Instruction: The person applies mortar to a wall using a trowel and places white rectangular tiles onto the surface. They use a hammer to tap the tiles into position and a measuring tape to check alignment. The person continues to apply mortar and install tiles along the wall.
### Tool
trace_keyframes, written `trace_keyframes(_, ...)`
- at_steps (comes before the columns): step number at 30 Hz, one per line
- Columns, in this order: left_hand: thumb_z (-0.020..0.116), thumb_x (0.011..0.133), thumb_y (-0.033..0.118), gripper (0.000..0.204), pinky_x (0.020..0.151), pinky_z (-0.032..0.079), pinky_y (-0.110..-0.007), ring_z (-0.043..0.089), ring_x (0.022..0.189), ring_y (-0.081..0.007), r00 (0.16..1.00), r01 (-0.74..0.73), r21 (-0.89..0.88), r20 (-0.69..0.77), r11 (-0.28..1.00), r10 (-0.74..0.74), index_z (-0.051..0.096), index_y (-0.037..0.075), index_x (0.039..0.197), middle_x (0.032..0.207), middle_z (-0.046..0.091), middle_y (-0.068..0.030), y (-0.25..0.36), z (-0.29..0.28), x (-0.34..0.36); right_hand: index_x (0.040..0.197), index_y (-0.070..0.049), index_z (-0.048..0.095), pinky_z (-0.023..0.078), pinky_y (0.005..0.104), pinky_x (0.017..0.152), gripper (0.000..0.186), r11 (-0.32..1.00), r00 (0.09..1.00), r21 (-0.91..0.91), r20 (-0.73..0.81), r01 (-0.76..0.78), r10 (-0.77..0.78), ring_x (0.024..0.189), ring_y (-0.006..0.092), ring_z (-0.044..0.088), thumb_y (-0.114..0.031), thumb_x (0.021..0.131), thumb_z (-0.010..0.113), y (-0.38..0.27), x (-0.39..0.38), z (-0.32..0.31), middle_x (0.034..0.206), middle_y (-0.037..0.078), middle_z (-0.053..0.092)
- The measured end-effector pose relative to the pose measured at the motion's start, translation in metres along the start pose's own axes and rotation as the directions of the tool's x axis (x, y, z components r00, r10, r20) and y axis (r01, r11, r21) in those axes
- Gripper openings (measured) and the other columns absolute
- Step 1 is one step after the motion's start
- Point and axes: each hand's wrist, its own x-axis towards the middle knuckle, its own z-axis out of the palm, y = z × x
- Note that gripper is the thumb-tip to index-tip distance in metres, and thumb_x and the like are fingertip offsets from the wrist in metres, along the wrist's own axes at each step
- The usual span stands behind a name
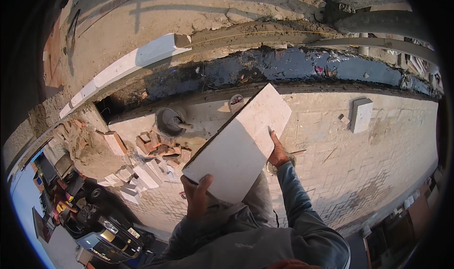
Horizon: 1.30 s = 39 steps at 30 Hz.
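Observation:
A large pale concrete kerb block (241, 146) is held up in front of my body, tilted with its far end to the right. My left hand (196, 195) grips its near left end, thumb on the upper face. My right hand (278, 151) is closed round its right edge, the thumb pointing up along it. The block hides part of the ground and my legs. Left of it stands a bucket (164, 117) with a handled tool (184, 125) leaning in it. A small pail (236, 101) shows partly behind the block's far edge.
Beyond the paving (326, 150) runs an open drain of dark water with litter (288, 65). Similar kerb blocks (156, 51) line its far side, with a yellow string (265, 31) stretched onward. Broken bricks (161, 146) lie left; another block (362, 115) rests right. A vehicle (111, 236) stands lower left.

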Motion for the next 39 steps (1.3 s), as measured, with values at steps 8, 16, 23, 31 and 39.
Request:
trace_keyframes(8,0.075,0.085,0.033,0.078,0.102,0.045,-0.044,0.054,0.124,-0.0293,0.983,0.175,-0.501,0.043,0.848,-0.177,0.037,0.001,0.146,0.134,0.053,-0.0136,0.022,-0.132,-0.100,0.144,0.000,0.045,0.045,0.0447,0.107,0.065,0.862,0.994,-0.499,0.092,0.090,-0.050,0.127,0.0293,0.056,-0.031,0.093,0.071,-0.015,-0.116,0.206,0.140,0.016,0.056)
trace_keyframes(16,0.070,0.091,0.041,0.073,0.107,0.042,-0.041,0.052,0.128,-0.0248,0.951,0.194,-0.436,0.305,0.879,-0.058,0.043,0.001,0.147,0.138,0.055,-0.0108,-0.042,-0.083,-0.069,0.145,0.002,0.033,0.043,0.0443,0.109,0.085,0.344,0.822,-0.751,0.466,0.563,-0.328,0.126,0.0314,0.053,-0.022,0.078,0.080,-0.087,-0.178,0.377,0.135,0.018,0.050)
trace_keyframes(23,0.075,0.081,0.055,0.089,0.110,0.039,-0.056,0.046,0.139,-0.0384,0.979,0.076,0.497,0.130,0.864,-0.160,0.040,0.015,0.153,0.157,0.040,-0.0130,-0.177,0.096,-0.006,0.116,0.008,0.027,0.065,0.0391,0.067,0.076,-0.614,0.610,-0.600,0.758,0.513,-0.231,0.079,0.0379,0.073,-0.026,0.078,0.083,-0.173,-0.176,0.498,0.100,0.032,0.060)
trace_keyframes(31,0.078,0.073,0.052,0.103,0.105,0.040,-0.064,0.047,0.134,-0.0477,0.932,0.306,0.710,-0.089,0.634,-0.351,0.024,0.033,0.159,0.164,0.029,-0.0041,-0.180,0.179,-0.028,0.144,0.003,0.029,0.038,0.0467,0.112,0.090,-0.936,0.426,0.048,0.881,0.350,0.205,0.130,0.0439,0.048,-0.032,0.078,0.080,-0.251,-0.130,0.548,0.137,0.030,0.044)
trace_keyframes(39,0.076,0.076,0.051,0.105,0.105,0.043,-0.059,0.049,0.131,-0.0499,0.901,0.357,0.644,-0.047,0.676,-0.431,0.017,0.031,0.160,0.161,0.033,-0.0091,-0.199,0.166,-0.030,0.151,0.002,0.021,0.045,0.0506,0.107,0.092,-0.997,0.840,0.020,0.538,0.075,0.074,0.130,0.0463,0.051,-0.036,0.084,0.071,-0.247,-0.084,0.532,0.150,0.033,0.039)
